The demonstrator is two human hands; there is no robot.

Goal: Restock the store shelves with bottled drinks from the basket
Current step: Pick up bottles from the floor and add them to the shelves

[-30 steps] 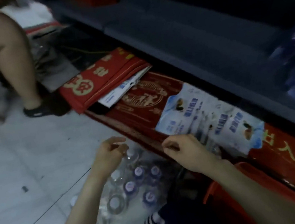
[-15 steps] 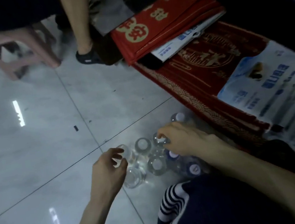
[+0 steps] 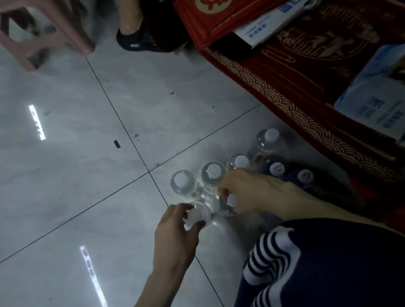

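Under your left hand (image 3: 173,236) and right hand (image 3: 252,190), the grey tiled floor (image 3: 47,185) carries a cluster of upright clear bottles (image 3: 184,185). Just beyond your right hand lies a dark red patterned mat (image 3: 314,75). Far ahead of your left hand stand a pink stool (image 3: 36,33) and someone's dark shoe (image 3: 135,41), with a small dark scrap (image 3: 117,144) between.

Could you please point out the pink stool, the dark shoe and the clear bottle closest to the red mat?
Stool (image 3: 71,29), head view, on one leg.
Shoe (image 3: 136,41), head view, on its side.
Bottle (image 3: 270,134), head view, on its white cap.
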